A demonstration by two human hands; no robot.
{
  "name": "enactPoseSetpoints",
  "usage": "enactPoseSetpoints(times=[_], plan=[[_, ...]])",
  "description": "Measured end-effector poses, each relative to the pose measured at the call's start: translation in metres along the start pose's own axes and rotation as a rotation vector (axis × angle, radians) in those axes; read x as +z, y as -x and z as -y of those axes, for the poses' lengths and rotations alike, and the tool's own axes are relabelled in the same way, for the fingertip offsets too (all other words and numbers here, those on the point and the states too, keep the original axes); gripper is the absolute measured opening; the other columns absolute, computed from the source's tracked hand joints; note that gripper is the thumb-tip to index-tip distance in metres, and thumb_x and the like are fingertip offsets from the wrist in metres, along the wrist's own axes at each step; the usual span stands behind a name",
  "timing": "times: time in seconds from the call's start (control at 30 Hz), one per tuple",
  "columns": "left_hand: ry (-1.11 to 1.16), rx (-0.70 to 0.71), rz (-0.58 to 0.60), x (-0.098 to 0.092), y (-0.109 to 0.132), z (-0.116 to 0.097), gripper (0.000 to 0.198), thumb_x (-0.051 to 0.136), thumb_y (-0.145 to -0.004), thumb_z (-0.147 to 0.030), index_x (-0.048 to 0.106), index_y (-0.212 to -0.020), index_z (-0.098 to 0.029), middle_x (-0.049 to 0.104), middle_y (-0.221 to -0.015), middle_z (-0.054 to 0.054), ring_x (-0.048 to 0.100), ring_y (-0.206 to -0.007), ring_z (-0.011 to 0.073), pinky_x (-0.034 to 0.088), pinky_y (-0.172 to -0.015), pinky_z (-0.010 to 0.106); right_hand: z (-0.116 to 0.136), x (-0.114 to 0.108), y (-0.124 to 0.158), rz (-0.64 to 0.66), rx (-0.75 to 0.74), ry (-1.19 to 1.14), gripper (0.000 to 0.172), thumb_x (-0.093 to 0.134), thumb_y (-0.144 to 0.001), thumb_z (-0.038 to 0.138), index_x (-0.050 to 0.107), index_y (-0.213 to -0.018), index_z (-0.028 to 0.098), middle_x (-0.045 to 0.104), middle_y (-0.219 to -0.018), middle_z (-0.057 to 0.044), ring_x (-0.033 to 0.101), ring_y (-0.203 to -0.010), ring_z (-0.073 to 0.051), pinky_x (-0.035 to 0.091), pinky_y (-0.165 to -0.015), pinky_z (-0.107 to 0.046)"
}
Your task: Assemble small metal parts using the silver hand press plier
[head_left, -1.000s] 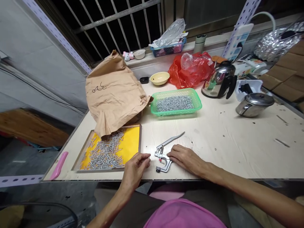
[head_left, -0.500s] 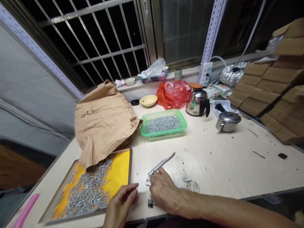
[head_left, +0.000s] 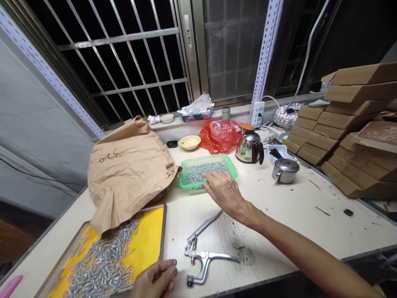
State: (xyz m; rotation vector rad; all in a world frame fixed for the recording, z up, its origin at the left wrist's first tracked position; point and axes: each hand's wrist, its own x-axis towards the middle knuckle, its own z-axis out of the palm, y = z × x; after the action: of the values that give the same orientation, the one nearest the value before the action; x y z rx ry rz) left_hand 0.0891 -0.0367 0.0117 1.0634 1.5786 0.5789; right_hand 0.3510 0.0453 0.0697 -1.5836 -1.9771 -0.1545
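My right hand (head_left: 225, 191) is over the near edge of a green plastic basket (head_left: 186, 186), which holds many small metal pins (head_left: 206, 168). Its thumb and forefinger point left and look apart; the other fingertips are partly hidden. Metal hand pliers (head_left: 204, 256) with a spring and a red tip lie on the table, in nobody's grasp. Left of them, my left hand (head_left: 155, 279) is closed in a pinch, and what sits at its fingertips is too small to make out. Beside it is a yellow-lined tray (head_left: 161, 231) with a heap of short metal pins (head_left: 104, 260).
A brown paper bag (head_left: 130, 169) leans over the tray's back. Behind the basket are a cream bowl (head_left: 190, 142), a red plastic bag (head_left: 220, 138) and a kettle (head_left: 248, 149). A lidded metal pot (head_left: 285, 171) and stacked cardboard boxes (head_left: 341, 132) stand at the right.
My right hand has let go of the pliers and moved forward to the green basket. The pliers now lie uncovered. My left hand stays pinched near the tray; the view has tilted slightly.
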Motion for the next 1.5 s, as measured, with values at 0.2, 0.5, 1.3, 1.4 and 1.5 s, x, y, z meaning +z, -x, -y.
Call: enactPoseSetpoints(times=[0.2,0.5,1.3,1.4,1.5], plan=[[-0.019,-0.079,0.117,0.010,-0.003,0.003,0.046,0.071,-0.057,-0.053,0.061,-0.077,-0.012,0.056,-0.048,-0.002,0.039,-0.036,0.0050,0.027,-0.036,0.017,-0.003,0.005,0.097,0.438,-0.094,-0.250,0.020,0.046,-0.093,0.027,0.064,-0.090,0.017,0.060,-0.084,-0.005,0.057,-0.078,-0.015,0.041,-0.071,-0.026],[-0.099,-0.212,0.228,0.027,-0.015,0.003,0.043,0.071,-0.056,-0.053,0.055,-0.066,-0.014,0.046,-0.042,-0.008,0.034,-0.032,0.0030,0.020,-0.032,0.016,-0.009,0.024,0.166,0.532,-0.046,-0.319,0.013,0.044,-0.092,0.018,0.057,-0.089,0.017,0.054,-0.086,-0.004,0.053,-0.075,-0.015,0.040,-0.064,-0.026],[-0.263,-0.299,0.317,0.034,-0.020,-0.013,0.040,0.073,-0.053,-0.048,0.060,-0.068,-0.013,0.045,-0.036,-0.008,0.038,-0.030,0.0042,0.023,-0.032,0.016,-0.003,0.026,0.172,0.473,-0.026,-0.243,0.015,0.043,-0.092,0.020,0.055,-0.085,0.017,0.055,-0.087,-0.006,0.051,-0.078,-0.017,0.041,-0.067,-0.029],[-0.266,-0.282,0.337,0.035,-0.021,-0.014,0.040,0.073,-0.052,-0.048,0.059,-0.064,-0.013,0.043,-0.037,-0.009,0.040,-0.031,0.0044,0.024,-0.032,0.016,-0.011,0.019,0.160,0.496,-0.042,-0.211,0.035,0.058,-0.085,0.039,0.054,-0.111,0.016,0.052,-0.117,-0.015,0.047,-0.108,-0.027,0.042,-0.085,-0.040],[-0.265,-0.273,0.345,0.035,-0.021,-0.013,0.040,0.073,-0.051,-0.048,0.058,-0.063,-0.013,0.043,-0.039,-0.009,0.041,-0.032,0.0045,0.024,-0.031,0.015,-0.021,0.020,0.142,0.519,-0.072,-0.168,0.086,0.071,-0.068,0.054,0.035,-0.136,0.016,0.024,-0.146,-0.021,0.019,-0.134,-0.037,0.029,-0.101,-0.053]])
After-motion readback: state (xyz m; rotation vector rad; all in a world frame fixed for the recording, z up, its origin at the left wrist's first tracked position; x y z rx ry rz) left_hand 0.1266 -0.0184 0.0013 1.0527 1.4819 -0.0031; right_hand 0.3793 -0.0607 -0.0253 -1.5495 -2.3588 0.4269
